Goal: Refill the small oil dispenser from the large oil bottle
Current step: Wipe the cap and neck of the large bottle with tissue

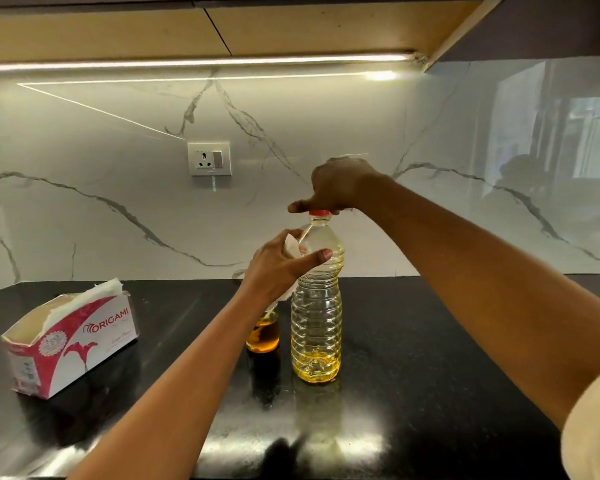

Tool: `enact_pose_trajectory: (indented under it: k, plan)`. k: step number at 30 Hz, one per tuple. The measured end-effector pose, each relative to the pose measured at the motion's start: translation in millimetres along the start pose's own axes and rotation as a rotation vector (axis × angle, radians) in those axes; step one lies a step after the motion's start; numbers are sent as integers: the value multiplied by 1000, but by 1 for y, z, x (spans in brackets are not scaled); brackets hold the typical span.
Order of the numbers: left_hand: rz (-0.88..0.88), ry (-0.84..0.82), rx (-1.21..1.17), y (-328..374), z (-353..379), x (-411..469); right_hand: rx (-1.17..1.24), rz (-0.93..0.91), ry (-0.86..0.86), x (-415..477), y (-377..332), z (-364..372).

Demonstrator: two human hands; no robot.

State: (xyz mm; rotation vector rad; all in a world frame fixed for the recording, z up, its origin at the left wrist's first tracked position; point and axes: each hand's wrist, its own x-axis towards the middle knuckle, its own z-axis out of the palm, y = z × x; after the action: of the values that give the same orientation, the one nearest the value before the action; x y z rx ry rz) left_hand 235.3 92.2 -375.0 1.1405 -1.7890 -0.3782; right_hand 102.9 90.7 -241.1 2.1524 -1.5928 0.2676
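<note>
1. Plainly, the step in hand is at the red cap [319, 213] of the large oil bottle [316, 327], which stands upright on the dark worktop [430, 341] with only a little yellow oil at its bottom.
2. The right hand [336, 185] comes down from above, its fingers curled over the cap and gripping it.
3. The left hand [278, 268] wraps the bottle's shoulder, thumb across the front, with a white tissue [291, 247] pressed between palm and plastic.
4. The small oil dispenser [264, 332] stands just beside the bottle on its left, partly hidden behind the left forearm; amber oil shows in it, but its top is hidden.
5. Whether the cap is being loosened or tightened cannot be told.
6. If loosening, the next move calls for lifting the cap clear, then tilting the bottle slowly over the dispenser's mouth.
7. A torn tissue box [70, 341] lies well apart to the left.
</note>
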Motion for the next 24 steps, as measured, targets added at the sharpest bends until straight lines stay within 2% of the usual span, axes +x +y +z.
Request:
enact_pose_trajectory:
  k: [1,3,4,6,8,11,14,16,17,18,20,22,24]
  plan:
    - [2,0,-4,0,0,0,31,26,11,0,4,0]
    - [4,-2,-17,-1,-1,0,344,45,-87,-1,17,-5]
    - [4,-2,-24,-1,0,-1,504,3,-155,-4,24,-8]
    - [6,3,-23,-1,1,-1,624,-156,-249,-7,33,-9]
    - [7,5,-21,-1,1,-1,624,-218,-249,-7,32,-5]
    - [3,9,-28,-2,1,0,551,-173,-205,-1,23,-5]
    - [0,17,-32,-4,2,0,233,-55,-139,2,4,-4]
    - [0,23,-36,-4,2,0,-33,6,19,3,-6,3]
    - [2,22,-37,-4,2,0,-51,28,86,4,-4,5]
    - [6,18,-40,-4,1,0,23,66,85,3,0,4]
    - [15,13,-50,-5,0,1,328,65,-36,0,17,0]
    - [18,14,-52,-5,1,1,529,-81,-209,-6,30,-2]
    - [14,13,-38,-4,3,1,593,-181,-265,-7,35,0]
